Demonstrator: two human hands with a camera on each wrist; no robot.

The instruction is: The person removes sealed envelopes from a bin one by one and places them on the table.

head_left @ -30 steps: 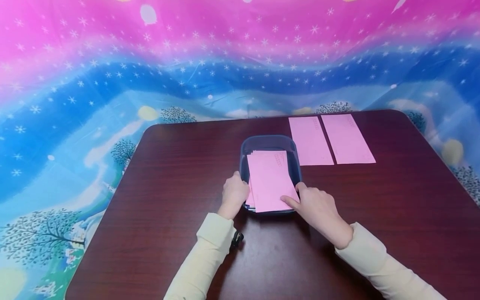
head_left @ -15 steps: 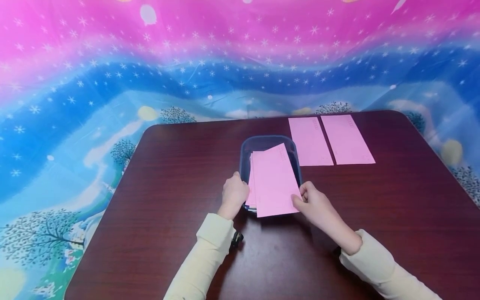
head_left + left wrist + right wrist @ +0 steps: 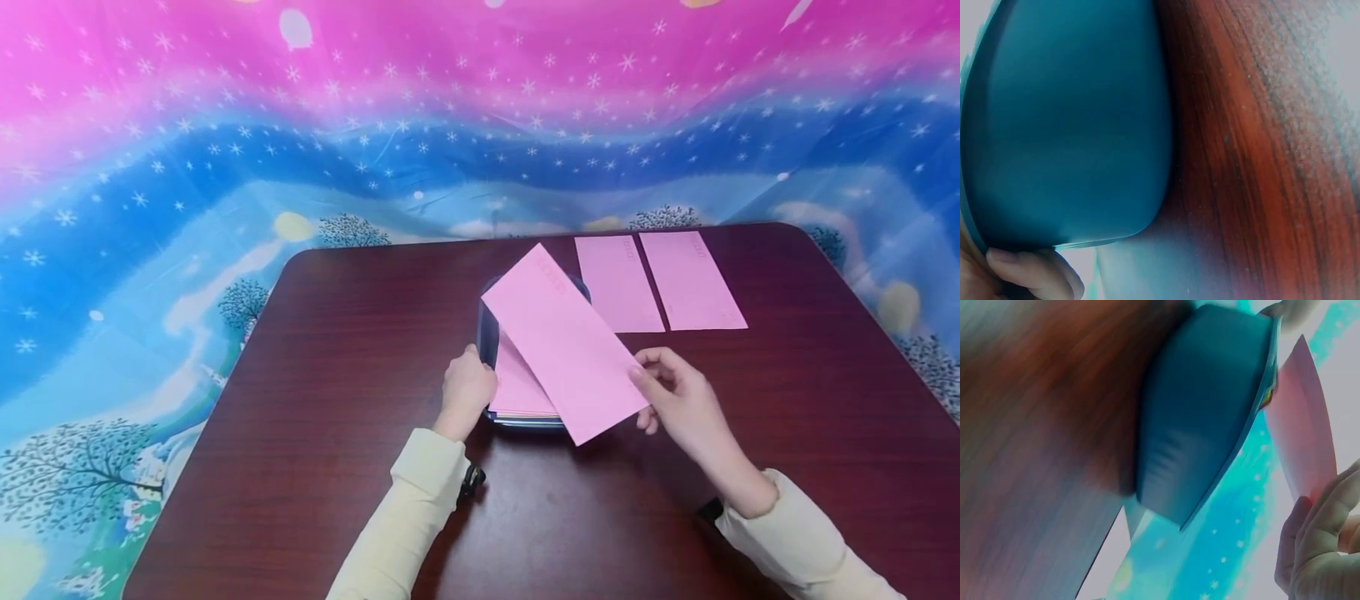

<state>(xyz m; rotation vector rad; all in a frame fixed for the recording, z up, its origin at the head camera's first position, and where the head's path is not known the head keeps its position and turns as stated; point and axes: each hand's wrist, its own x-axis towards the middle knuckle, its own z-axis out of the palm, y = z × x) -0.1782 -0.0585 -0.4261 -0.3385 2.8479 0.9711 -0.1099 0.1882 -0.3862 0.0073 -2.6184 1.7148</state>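
A pink envelope (image 3: 566, 342) is pinched at its near right corner by my right hand (image 3: 678, 400), thumb on top. It slants over a dark blue plastic bin (image 3: 487, 337), above the stack, and covers much of it. More pink envelopes (image 3: 517, 385) lie in the bin, with other-coloured edges below them. My left hand (image 3: 468, 387) grips the bin's left rim; the left wrist view shows its curled fingers (image 3: 1032, 270) at the bin wall (image 3: 1072, 125). In the right wrist view the lifted envelope (image 3: 1304, 419) stands apart from the bin (image 3: 1197, 406).
Two pink envelopes (image 3: 619, 283) lie side by side at the table's back right, beyond the bin. The dark wooden table (image 3: 360, 333) has rounded far corners. Behind it hangs a pink and blue snowflake-patterned cloth (image 3: 450, 150).
My right hand has drawn the top envelope off the stack, lifting it and turning its far end to the left. That hand has shifted right. My left hand stays on the bin.
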